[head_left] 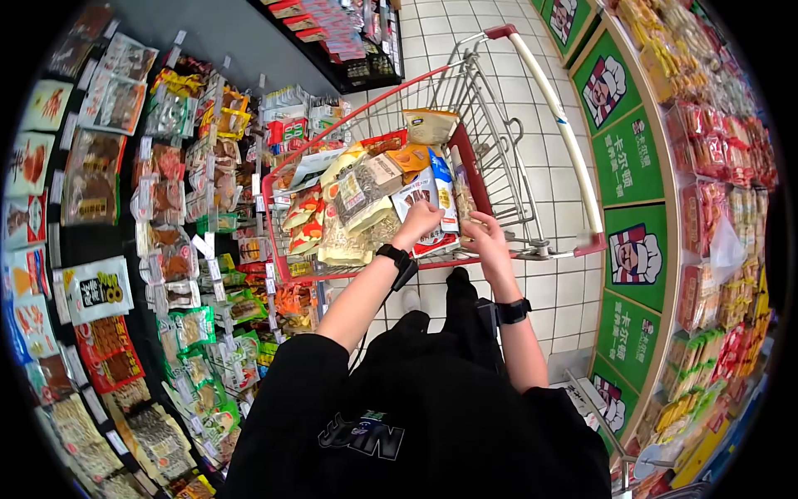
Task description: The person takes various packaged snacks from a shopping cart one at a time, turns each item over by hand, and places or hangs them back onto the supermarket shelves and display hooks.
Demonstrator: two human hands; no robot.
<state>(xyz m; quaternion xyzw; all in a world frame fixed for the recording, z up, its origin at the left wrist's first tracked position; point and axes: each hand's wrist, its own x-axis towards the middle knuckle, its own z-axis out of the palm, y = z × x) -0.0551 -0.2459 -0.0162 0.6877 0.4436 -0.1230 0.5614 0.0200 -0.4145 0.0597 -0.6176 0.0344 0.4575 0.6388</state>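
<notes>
A shopping cart (401, 79) with a red rim holds several packaged foods. My left hand (422, 223) is over the cart's near side, fingers bent together on a white and red packet (413, 196); whether it grips the packet is unclear. My right hand (487, 241) is beside it, with fingers apart, near the lower end of a long clear packet (462, 187) at the red inner panel. A blue and white packet (444, 191) lies between the hands. Left of them rests a clear bag of dark pieces (363, 190). A tan pouch (431, 126) is at the far side.
Shelves of hanging packets (170, 200) line the left side. On the right stand green panelled shelves (636, 254) with packaged foods. A dark display rack (366, 71) is beyond the cart. The cart's pale handle (562, 125) crosses the tiled floor (540, 299) at the right.
</notes>
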